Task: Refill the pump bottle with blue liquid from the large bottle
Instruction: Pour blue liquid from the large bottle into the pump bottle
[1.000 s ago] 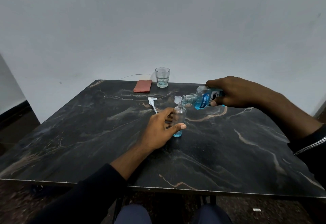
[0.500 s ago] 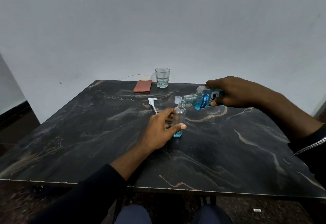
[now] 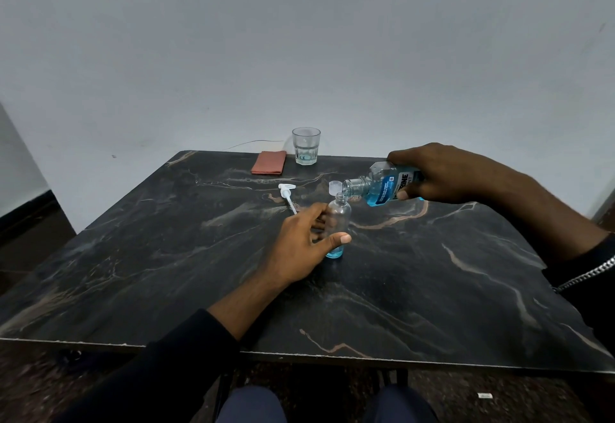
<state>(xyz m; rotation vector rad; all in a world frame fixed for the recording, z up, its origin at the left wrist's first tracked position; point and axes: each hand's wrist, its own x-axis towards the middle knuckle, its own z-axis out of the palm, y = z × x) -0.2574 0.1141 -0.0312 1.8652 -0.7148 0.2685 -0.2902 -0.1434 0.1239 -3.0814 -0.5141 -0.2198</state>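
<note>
Head view: pump head (image 3: 287, 190) lies aside, leaving the neck open; left hand (image 3: 298, 249) curls round the upright pump bottle (image 3: 341, 214) on the table (image 3: 166, 256) to steady it; right hand (image 3: 442, 173) grips the large bottle (image 3: 382, 189) tipped, mouth just over that neck.

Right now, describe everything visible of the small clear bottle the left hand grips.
The small bottle is clear, with rounded shoulders and a narrow open neck, no pump fitted. It stands upright on the marbled table, with a shallow layer of blue liquid at its base. The left hand grips its lower body, thumb in front. The large bottle, tilted, holds its mouth just above the neck; contact is unclear.
</note>
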